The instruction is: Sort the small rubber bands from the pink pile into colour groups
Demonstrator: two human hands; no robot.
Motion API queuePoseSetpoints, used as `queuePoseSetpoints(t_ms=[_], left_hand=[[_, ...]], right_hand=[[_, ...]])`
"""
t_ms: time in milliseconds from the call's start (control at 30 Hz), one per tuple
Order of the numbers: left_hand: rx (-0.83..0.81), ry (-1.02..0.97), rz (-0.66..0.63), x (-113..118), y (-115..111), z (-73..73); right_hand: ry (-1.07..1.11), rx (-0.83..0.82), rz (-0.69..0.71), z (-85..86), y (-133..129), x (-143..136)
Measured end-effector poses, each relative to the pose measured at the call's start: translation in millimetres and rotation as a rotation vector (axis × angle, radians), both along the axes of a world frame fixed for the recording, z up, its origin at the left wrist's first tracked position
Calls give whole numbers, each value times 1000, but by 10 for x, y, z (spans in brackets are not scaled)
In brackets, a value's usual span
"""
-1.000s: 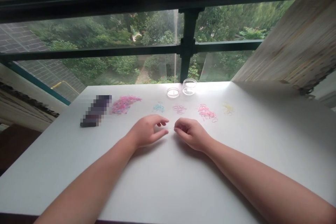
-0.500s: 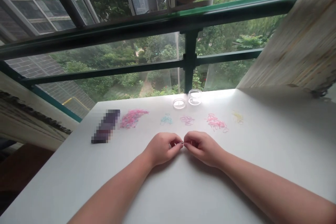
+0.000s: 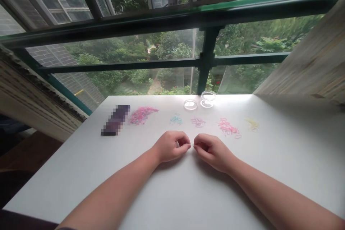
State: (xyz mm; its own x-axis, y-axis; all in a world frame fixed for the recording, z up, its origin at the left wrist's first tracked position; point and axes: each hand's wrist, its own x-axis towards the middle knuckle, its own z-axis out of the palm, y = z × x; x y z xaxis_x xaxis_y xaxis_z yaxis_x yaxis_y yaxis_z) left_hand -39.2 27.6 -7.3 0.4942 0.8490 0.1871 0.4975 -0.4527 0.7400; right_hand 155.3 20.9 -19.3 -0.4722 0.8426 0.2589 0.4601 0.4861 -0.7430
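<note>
My left hand and my right hand face each other low over the white table, with a narrow gap between their fingertips. Thumb and forefinger are pinched together on both. Something tiny and pale seems to lie between the fingertips, too small to name. Just beyond the hands are loose piles of small elastic bands: blue bands, purple bands, pink bands and yellow bands. A larger mixed pile of pink bands lies farther left.
Two clear round containers, a shallow dish and a taller one, stand at the table's back edge. A blurred-out dark object lies at the left. Behind the table are a window with a green rail and a curtain at the right.
The fingertips have drawn slightly apart, leaving a small gap. The whole view has shifted and tilted a little; the piles and containers stay in place on the table.
</note>
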Motion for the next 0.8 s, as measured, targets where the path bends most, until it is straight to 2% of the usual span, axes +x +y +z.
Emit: queuePoseSetpoints(t_ms=[800], left_hand=[[3, 14, 3, -31, 34, 11]], right_hand=[[34, -19, -9, 13, -1, 16]])
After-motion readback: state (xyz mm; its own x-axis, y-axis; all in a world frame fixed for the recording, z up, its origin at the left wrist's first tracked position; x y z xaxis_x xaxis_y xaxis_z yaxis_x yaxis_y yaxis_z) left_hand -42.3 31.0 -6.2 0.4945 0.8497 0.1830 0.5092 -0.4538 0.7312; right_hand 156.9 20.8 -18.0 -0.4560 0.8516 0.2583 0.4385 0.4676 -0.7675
